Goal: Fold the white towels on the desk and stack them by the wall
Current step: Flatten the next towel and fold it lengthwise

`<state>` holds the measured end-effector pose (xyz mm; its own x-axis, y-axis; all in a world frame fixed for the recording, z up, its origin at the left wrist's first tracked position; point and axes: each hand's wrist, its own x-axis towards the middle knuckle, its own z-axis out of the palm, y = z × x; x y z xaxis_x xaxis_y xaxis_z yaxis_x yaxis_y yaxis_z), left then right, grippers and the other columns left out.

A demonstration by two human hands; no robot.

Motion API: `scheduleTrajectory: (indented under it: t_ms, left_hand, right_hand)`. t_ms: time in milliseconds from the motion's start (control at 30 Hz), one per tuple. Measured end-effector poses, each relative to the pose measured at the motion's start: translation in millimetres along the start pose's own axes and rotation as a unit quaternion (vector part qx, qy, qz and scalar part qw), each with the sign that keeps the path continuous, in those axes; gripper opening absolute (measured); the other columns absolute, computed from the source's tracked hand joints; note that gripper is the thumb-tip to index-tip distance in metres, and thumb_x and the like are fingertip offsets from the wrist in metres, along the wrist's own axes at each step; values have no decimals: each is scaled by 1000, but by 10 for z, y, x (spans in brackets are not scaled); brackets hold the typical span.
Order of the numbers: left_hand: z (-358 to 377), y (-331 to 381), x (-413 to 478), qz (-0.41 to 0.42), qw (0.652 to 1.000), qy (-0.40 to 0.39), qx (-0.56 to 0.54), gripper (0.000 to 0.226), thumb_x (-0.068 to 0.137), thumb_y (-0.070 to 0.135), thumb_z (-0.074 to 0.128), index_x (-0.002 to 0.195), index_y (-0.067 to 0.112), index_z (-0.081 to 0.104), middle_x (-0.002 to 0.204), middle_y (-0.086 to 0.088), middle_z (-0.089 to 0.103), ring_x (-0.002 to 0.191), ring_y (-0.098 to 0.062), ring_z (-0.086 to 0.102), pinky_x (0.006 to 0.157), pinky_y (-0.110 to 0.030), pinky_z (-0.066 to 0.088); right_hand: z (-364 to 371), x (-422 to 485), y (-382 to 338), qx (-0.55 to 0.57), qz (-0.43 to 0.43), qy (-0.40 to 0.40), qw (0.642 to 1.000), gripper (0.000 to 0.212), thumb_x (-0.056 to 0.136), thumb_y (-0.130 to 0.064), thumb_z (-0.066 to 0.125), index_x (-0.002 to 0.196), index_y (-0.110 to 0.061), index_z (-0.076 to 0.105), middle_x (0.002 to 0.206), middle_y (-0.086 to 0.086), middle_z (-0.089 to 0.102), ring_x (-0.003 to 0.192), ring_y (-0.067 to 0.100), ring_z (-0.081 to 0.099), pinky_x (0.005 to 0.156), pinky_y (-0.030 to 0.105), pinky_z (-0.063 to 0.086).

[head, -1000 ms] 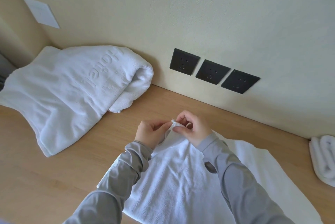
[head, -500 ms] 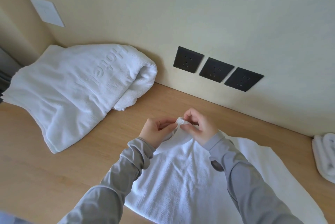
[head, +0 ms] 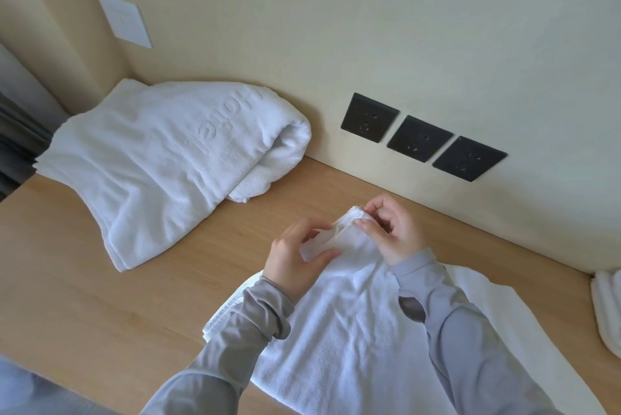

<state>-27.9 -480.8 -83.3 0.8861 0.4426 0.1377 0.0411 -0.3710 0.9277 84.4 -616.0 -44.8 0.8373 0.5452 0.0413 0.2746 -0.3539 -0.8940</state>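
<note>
Two hands meet just below the row of three black sockets [head: 420,138], both closed on the same raised corner of a white towel [head: 353,330]. The left hand [head: 295,256] pinches the gathered cloth between its thumb and curled fingers, slightly lower on the bunch. The right hand [head: 396,233] pinches the very tip of the corner between thumb and forefinger, with its other fingers loosely curled behind and touching nothing that can be seen. Grey sleeves [head: 463,340] cover both forearms and lie across the cloth. This towel is lifted into a small peak at the pinched corner, and from there it spreads down and away from the sockets, mostly flat on the wooden desk [head: 84,297], with soft creases fanning out of the peak and a doubled hem showing at its left edge. Left of the sockets a larger folded towel [head: 161,162], embossed with the word "Hotel", lies against the wall [head: 336,28], its rounded fold turned toward the sockets. Well to the right of the sockets, at the picture's edge, part of another white towel [head: 608,310] shows, apparently rolled. High up and left of the sockets, a white switch plate [head: 123,19] sits on the side wall.
</note>
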Motion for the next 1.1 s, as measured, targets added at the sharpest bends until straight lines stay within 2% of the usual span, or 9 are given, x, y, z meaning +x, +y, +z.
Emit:
scheduleTrajectory:
  t_ms: [200, 300, 433, 567, 633, 733, 833, 1033, 1100]
  left_hand:
    - [-4, -139, -54, -49, 997, -52, 21, 22, 73, 23, 79, 82, 5, 68, 88, -2, 62, 77, -18, 59, 73, -27, 46]
    - [-127, -304, -85, -90, 990, -99, 50, 24, 75, 38, 76, 68, 18, 65, 80, 7, 58, 68, -8, 54, 66, -16, 40]
    - [-440, -618, -115, -152, 971, -159, 92, 20, 75, 45, 74, 75, 25, 70, 92, 16, 62, 83, -4, 57, 70, -6, 37]
    - [-621, -809, -80, -168, 951, -193, 173, 21, 79, 45, 69, 95, 31, 69, 95, 18, 61, 88, -7, 53, 76, -18, 36]
    - [-663, -800, -5, -166, 953, -185, 171, 8, 80, 40, 69, 87, 39, 65, 88, 20, 60, 86, -8, 52, 72, -19, 35]
    - [-723, -726, 136, -140, 965, -159, 155, 15, 79, 35, 72, 73, 42, 60, 81, 17, 63, 84, -11, 59, 76, -21, 44]
    - [-785, -536, 271, -100, 981, -104, 127, 24, 72, 28, 80, 66, 41, 61, 71, 19, 63, 73, -2, 58, 68, -8, 42]
    - [-902, 173, 703, 86, 980, -47, 172, 17, 68, 26, 84, 68, 21, 68, 82, 21, 62, 80, -6, 56, 66, -4, 38]
    - [-908, 539, 877, 142, 972, -20, 187, 18, 69, 21, 84, 69, 21, 66, 73, 15, 64, 79, -5, 56, 67, -1, 36]
  right_hand:
    - [-102, 30, -22, 16, -16, 52, 998, 16, 81, 2, 65, 77, -6, 51, 48, -11, 45, 48, 1, 38, 50, 11, 32]
    - [-314, 108, -23, 11, -29, 117, 993, 22, 80, 2, 67, 74, -13, 51, 47, -9, 48, 49, 3, 37, 50, 19, 33]
    - [-689, 212, -39, 13, -48, 198, 979, 17, 80, -1, 66, 80, -12, 53, 53, -15, 57, 51, -2, 43, 51, 14, 36]
    - [-937, 253, -33, 18, -43, 238, 970, 24, 82, 3, 63, 77, -18, 53, 53, -19, 57, 50, -3, 42, 51, 12, 34]
    - [-962, 236, -18, 21, -39, 237, 970, 30, 82, 3, 62, 75, -24, 51, 51, -18, 56, 50, -2, 41, 51, 13, 34]
    - [-1015, 205, -3, 13, -31, 256, 966, 33, 82, 4, 62, 74, -26, 51, 50, -19, 56, 49, -3, 43, 51, 10, 34]
    - [-1166, 168, -8, 24, -23, 293, 955, 33, 81, 3, 63, 74, -26, 51, 50, -20, 57, 49, -4, 44, 51, 10, 35]
    - [-1621, 42, -226, 75, -71, 390, 915, 28, 79, -4, 65, 72, -28, 53, 49, -17, 54, 53, 2, 41, 55, 17, 38]
    - [-1843, 3, -376, 100, -102, 422, 895, 31, 80, 2, 64, 73, -26, 53, 48, -18, 54, 51, -1, 41, 53, 14, 37]
